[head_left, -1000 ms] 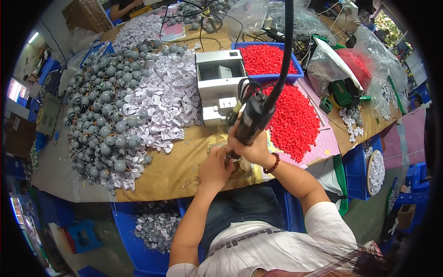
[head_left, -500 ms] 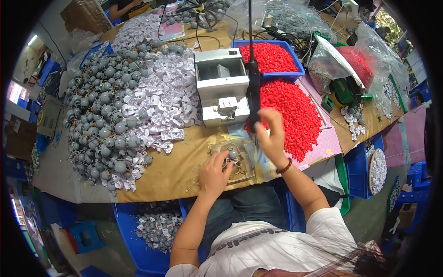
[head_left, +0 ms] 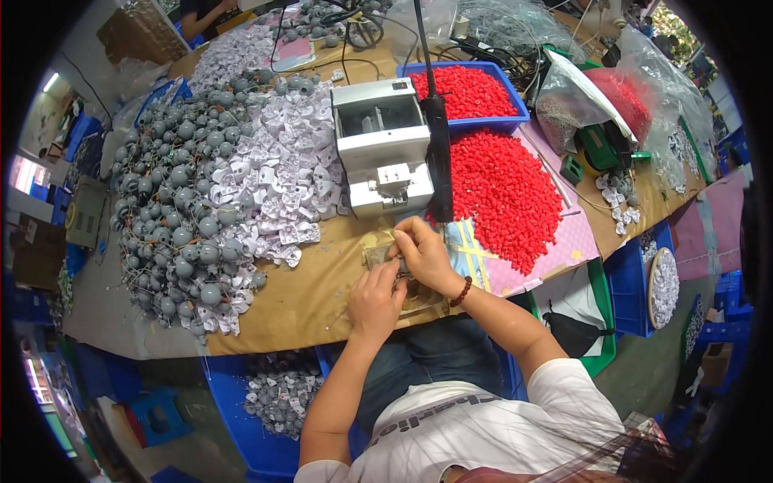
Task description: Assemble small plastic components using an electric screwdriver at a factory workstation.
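My left hand [head_left: 374, 302] curls over a small grey ball-shaped part [head_left: 404, 266] on a worn, clear-sided block [head_left: 377, 254] at the table's front edge. The part is largely hidden by my fingers. My right hand [head_left: 428, 259] bends in from the right and meets the left one there. Its thumb and forefinger are pinched together, and what they hold, if anything, is too small to make out. Just behind stands a white and grey machine [head_left: 385, 157] with an open top window. Beside it hangs a black rod-shaped tool [head_left: 437, 161], apart from my right hand.
Grey balls with wires [head_left: 181, 201] and white plastic pieces [head_left: 278, 173] are heaped at left. Small red parts [head_left: 507, 193] lie piled on pink sheeting at right, with more in a blue tray [head_left: 523, 121]. A blue bin [head_left: 233, 435] stands below the table.
My right hand has come down and left, away from the black tool, to join my left hand at the block. The left hand stays nearly in place.
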Demonstrator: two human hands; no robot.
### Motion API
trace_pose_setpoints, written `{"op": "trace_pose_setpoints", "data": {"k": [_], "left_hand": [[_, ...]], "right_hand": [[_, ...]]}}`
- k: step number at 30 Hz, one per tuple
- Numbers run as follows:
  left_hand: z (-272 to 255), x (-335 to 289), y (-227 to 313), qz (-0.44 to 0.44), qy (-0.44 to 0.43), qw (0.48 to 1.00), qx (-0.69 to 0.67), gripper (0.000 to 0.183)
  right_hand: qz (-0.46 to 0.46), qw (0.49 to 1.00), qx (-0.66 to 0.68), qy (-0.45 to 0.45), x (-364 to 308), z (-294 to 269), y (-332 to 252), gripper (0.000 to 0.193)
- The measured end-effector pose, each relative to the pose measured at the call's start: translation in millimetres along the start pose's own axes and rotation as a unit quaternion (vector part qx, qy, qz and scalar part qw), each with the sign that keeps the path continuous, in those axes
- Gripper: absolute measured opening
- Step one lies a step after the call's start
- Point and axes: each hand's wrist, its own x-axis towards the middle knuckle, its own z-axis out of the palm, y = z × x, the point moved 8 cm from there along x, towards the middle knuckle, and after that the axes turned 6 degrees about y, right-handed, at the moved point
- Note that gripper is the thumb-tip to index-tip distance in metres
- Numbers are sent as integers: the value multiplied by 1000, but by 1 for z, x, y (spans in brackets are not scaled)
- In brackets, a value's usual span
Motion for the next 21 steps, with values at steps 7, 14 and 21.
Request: {"op": "trace_pose_setpoints", "data": {"k": [7,14,21], "left_hand": [[0,-2,-4,-16,-12,999,-43,35],[-113,-68,-47,-128,-186,974,27,37],[-175,-71,-85,-90,-171,954,231,34]], "right_hand": [[25,998,47,-26,7,0,12,17],[-10,984,-128,-124,21,-81,-8,10],[-274,861,-427,-43,24,-119,-6,11]]}}
